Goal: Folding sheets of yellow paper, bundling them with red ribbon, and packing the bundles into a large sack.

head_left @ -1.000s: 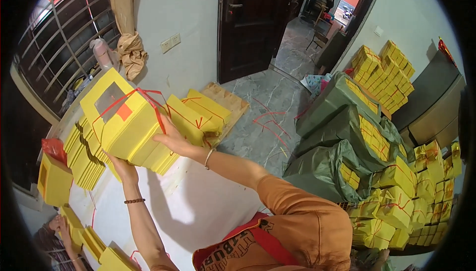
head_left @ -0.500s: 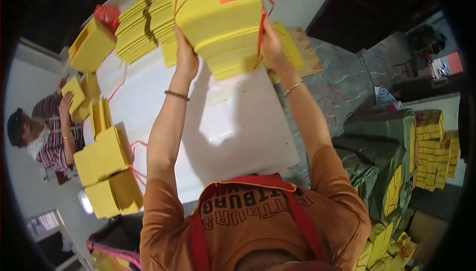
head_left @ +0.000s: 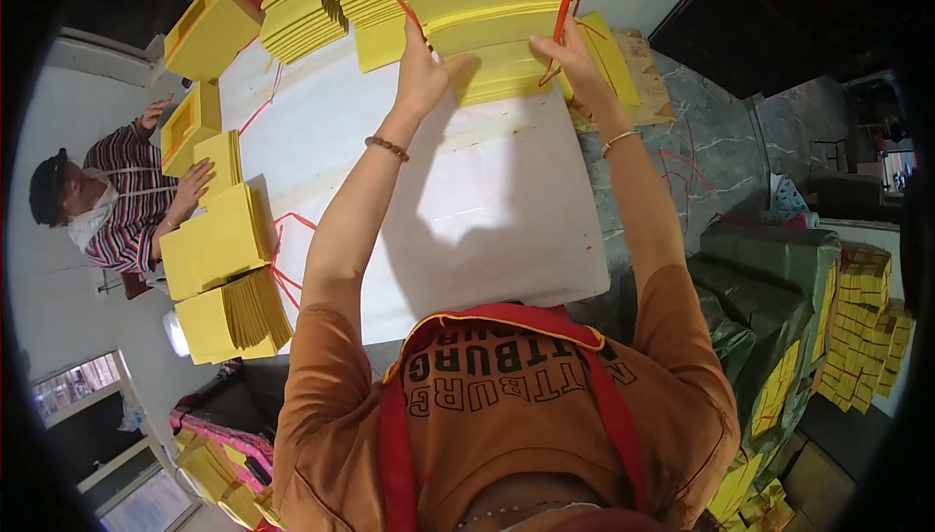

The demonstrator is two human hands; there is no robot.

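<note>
So the person has a thick bundle of yellow paper sheets (head_left: 487, 16) held up at arm's length over the far end of the white tabletop (head_left: 467, 211). Left hand (head_left: 424, 70) is pressed against the bundle's near left edge, fingers curled up around it; right hand (head_left: 575, 60) grips the near right side, right by the red string (head_left: 570, 6) that loops around the stack. Both hands are closed on the bundle, not flat-open.

Progress-wise, looks like the tying is mostly done on this one since string already runs around it on both sides, though the knot itself can't be made out. It isn't set down yet, so placing it is what's left. More loose yellow stacks (head_left: 302, 6) sit just beside it at the far end, and another pile (head_left: 219, 279) lies along the left edge with bits of red string near it, so plenty still appears unbundled.

A second person in a striped shirt (head_left: 122, 206) sits at the left side handling their own sheets. Finished yellow packs (head_left: 862, 328) are stacked on the right by green sacks (head_left: 769, 269).
</note>
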